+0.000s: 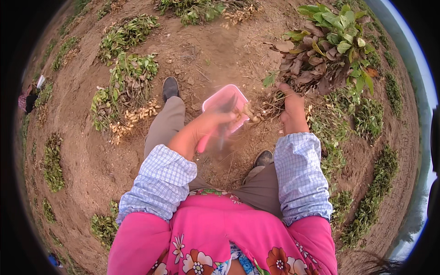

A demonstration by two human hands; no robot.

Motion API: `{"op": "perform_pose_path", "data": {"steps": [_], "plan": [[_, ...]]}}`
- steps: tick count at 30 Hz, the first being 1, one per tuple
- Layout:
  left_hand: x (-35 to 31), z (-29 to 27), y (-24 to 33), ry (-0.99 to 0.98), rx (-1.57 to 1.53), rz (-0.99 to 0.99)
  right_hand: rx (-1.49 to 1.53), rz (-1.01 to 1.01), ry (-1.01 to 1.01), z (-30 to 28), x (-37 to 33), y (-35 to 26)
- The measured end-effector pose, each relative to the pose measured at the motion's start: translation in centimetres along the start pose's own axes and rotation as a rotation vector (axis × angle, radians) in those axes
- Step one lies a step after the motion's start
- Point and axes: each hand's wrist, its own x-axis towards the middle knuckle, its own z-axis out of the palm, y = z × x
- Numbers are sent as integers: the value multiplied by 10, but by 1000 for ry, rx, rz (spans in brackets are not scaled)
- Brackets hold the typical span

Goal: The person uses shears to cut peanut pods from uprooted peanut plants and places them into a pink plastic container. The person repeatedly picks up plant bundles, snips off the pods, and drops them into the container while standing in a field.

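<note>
My right hand point(293, 110) is closed around the stems of an uprooted peanut plant point(271, 104), whose leafy end lies beyond the hand. Its pods hang toward the middle, over the rim of a pink plastic container point(222, 97) on the soil between my feet. My left hand point(214, 123) reaches over that container, its fingers closed at the peanut pods point(245, 113). Motion smears the fingertips. A pink handle-like part point(202, 143) shows below my left wrist. Blurred grey streaks cross the container; I cannot tell what they are.
Pulled peanut plants point(126, 85) with pods point(133, 120) lie left of my left shoe point(170, 88). A large leafy plant point(334, 39) with browned leaves is at the upper right. Rows of green plants point(376, 197) run along the right. Part of another person point(28, 101) shows far left.
</note>
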Motion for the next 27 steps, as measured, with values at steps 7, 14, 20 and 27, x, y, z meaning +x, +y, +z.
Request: {"op": "perform_pose_path", "data": {"steps": [7, 14, 20, 27], "plan": [[-33, 35, -5, -245, 376, -45, 14, 6, 37, -23, 23, 13], [-19, 44, -39, 47, 787, -26, -94, -166, 113, 4, -18, -7], [-2, 48, -49, 171, 833, 60, -28, -131, 59, -9, 0, 4], [-3, 39, -38, -9, 53, -176, -34, -128, 61, -3, -6, -3]]}}
